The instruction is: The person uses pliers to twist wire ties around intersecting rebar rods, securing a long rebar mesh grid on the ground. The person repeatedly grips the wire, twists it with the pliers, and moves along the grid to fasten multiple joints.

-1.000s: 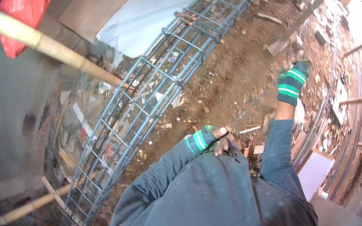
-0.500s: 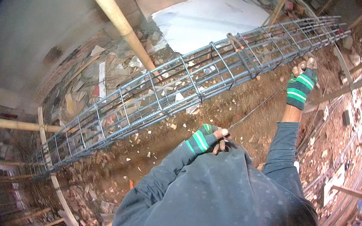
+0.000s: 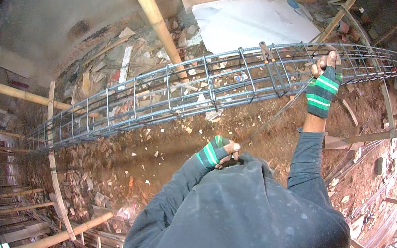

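Note:
A long rebar cage (image 3: 210, 84) of steel bars and square ties runs across in front of me. My left hand (image 3: 219, 152), in a green, black and white fingerless glove, is closed near my chest on one end of a bundle of thin wire (image 3: 278, 115). That wire slants up to my right hand (image 3: 323, 81), gloved the same way. The right fingers are pinched together at the cage's right part, against its bars; the wire's end there is partly hidden. Just left of that hand, a pair of pincers (image 3: 271, 68) hangs on the cage with its handles down.
Wooden supports (image 3: 53, 159) cross under the cage near its left end. A bamboo pole (image 3: 156, 18) slants down behind it, beside a white sheet (image 3: 250, 23). Rubble and earth cover the ground. Several bamboo poles (image 3: 62, 235) lie at lower left, and long rods (image 3: 371, 196) at lower right.
My right hand has moved from below the cage up onto its bars, drawing the wire with it. My left hand stays near my chest. The whole view has turned slightly.

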A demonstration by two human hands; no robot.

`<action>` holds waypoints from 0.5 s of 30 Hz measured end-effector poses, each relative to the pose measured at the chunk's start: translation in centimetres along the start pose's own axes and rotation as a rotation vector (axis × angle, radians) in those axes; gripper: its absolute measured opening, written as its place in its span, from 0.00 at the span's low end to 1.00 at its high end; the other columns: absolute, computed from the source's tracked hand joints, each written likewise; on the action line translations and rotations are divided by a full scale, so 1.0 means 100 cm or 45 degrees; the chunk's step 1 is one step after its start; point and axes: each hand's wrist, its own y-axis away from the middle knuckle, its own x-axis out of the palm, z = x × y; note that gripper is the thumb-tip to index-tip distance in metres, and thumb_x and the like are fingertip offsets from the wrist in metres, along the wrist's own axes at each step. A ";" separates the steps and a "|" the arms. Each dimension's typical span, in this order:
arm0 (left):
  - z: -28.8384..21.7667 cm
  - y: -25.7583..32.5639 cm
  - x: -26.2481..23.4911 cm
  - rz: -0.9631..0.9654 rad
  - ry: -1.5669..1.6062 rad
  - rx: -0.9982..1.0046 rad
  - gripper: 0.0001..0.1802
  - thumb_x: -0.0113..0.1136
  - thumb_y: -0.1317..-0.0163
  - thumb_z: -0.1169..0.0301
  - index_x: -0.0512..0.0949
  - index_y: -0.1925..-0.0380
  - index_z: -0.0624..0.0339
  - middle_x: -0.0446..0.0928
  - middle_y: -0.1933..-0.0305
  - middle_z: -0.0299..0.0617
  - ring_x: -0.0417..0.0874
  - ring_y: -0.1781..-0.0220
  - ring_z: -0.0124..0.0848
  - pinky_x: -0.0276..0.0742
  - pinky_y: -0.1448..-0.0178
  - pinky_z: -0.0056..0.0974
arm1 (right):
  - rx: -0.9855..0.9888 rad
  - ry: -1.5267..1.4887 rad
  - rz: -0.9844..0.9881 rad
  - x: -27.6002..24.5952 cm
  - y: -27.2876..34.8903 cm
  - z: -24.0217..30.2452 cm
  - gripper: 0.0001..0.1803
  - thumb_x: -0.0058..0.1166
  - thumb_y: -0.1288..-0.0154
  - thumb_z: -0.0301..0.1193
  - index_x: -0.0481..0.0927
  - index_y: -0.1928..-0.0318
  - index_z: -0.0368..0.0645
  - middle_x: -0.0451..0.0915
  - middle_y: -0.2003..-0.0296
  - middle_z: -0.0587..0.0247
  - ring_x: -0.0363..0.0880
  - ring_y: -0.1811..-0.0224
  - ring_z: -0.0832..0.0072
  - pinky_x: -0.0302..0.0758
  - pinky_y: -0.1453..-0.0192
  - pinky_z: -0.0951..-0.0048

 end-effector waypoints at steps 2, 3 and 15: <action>0.007 -0.005 0.005 -0.190 -0.107 -0.019 0.26 0.56 0.24 0.53 0.80 0.77 0.61 0.69 0.90 0.35 0.72 0.88 0.25 0.69 0.81 0.35 | 0.057 0.007 -0.030 -0.002 0.000 -0.002 0.12 0.61 0.23 0.40 0.81 0.50 0.46 0.71 0.75 0.72 0.62 0.80 0.84 0.59 0.80 0.80; 0.013 -0.012 0.010 -0.283 -0.191 0.204 0.25 0.56 0.23 0.55 0.80 0.76 0.62 0.75 0.84 0.38 0.77 0.82 0.26 0.73 0.74 0.37 | 0.078 0.013 -0.030 -0.003 0.003 -0.005 0.13 0.60 0.23 0.40 0.81 0.49 0.46 0.71 0.75 0.72 0.62 0.80 0.84 0.58 0.80 0.80; 0.025 -0.029 0.008 -0.266 -0.383 -0.062 0.19 0.62 0.26 0.60 0.79 0.45 0.63 0.85 0.55 0.44 0.84 0.54 0.33 0.81 0.51 0.40 | 0.306 0.243 -0.010 0.006 0.091 -0.076 0.13 0.53 0.18 0.37 0.81 0.47 0.42 0.68 0.77 0.74 0.60 0.80 0.86 0.58 0.79 0.78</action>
